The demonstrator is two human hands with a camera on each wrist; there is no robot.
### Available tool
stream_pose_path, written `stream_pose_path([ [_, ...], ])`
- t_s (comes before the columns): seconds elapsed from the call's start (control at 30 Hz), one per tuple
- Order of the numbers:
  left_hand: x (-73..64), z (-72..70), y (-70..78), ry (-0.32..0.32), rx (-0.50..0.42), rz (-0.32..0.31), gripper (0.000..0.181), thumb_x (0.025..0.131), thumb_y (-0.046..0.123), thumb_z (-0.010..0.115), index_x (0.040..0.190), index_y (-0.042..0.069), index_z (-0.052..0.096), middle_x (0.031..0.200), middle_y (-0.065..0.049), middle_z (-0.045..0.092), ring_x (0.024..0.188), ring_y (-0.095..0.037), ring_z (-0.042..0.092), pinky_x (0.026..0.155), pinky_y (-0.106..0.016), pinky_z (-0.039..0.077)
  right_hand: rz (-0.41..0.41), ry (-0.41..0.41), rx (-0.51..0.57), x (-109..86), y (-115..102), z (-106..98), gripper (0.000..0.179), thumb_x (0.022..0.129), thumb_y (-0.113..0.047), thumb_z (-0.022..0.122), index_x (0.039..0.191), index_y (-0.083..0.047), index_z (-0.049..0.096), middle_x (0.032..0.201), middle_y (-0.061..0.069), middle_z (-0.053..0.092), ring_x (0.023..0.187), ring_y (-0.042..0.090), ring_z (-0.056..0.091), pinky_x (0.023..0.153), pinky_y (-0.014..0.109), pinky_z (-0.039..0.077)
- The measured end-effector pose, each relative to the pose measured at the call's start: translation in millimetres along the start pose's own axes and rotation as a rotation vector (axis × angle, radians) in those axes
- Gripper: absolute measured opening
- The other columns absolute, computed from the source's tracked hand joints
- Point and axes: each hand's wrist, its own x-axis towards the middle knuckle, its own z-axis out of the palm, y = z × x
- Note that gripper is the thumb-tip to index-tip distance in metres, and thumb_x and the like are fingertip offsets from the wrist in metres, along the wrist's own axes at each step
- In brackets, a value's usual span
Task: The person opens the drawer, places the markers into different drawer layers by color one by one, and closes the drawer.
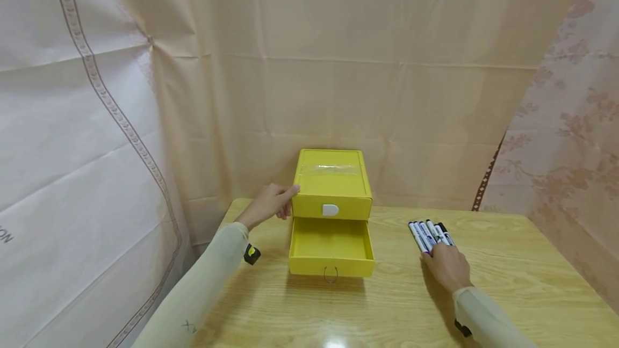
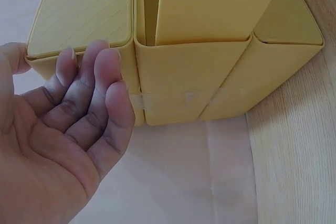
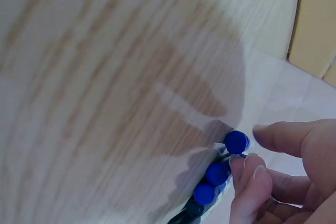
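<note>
A yellow drawer unit stands on the table, its lower drawer pulled out toward me. My left hand is at the unit's upper left front corner. In the left wrist view its thumb touches the edge of the top part, and the other fingers are loosely bent beside the unit. On the right, several white markers lie side by side. My right hand is over their near ends. In the right wrist view its fingertips touch the blue-ended markers, with the thumb slightly apart from the outermost one.
The wooden table extends in front of the unit and between it and the markers. A beige curtain hangs right behind, with patterned cloth on the right and white cloth on the left. The upper drawer has a white handle.
</note>
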Motion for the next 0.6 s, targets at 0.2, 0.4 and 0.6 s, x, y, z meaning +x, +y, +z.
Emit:
stream_pose_path([
  [0.2,-0.5,0.2,0.9,-0.004,-0.007,0.013,0.060,0.107,0.055,0.046,0.079,0.007,0.070,0.072,-0.010,0.069,0.063,-0.027,0.066,0.071,-0.053,0.059,0.012,0.004,-0.023,1.7,-1.8,1.1,0.040,0.092,-0.016,0.068,0.060,-0.010,0.045,0.062,0.009,0.050,0.055,0.026,0.047,0.044,0.044,0.040],
  [0.4,-0.2,0.2,0.1,-0.003,-0.012,0.014,0.059,0.108,0.053,0.046,0.079,0.007,0.070,0.073,-0.011,0.069,0.063,-0.028,0.066,0.069,-0.050,0.059,-0.028,0.030,-0.046,0.7,-5.0,0.9,0.040,0.089,-0.011,0.069,0.058,-0.012,0.044,0.060,0.008,0.049,0.054,0.027,0.047,0.044,0.045,0.041],
  [0.6,-0.5,-0.2,0.2,-0.002,-0.009,0.013,0.059,0.108,0.053,0.046,0.080,0.007,0.070,0.073,-0.011,0.069,0.063,-0.028,0.066,0.070,-0.051,0.059,-0.073,0.055,-0.079,0.2,-5.2,4.9,0.038,0.085,-0.007,0.072,0.059,-0.011,0.045,0.058,0.007,0.048,0.052,0.026,0.046,0.044,0.045,0.040],
])
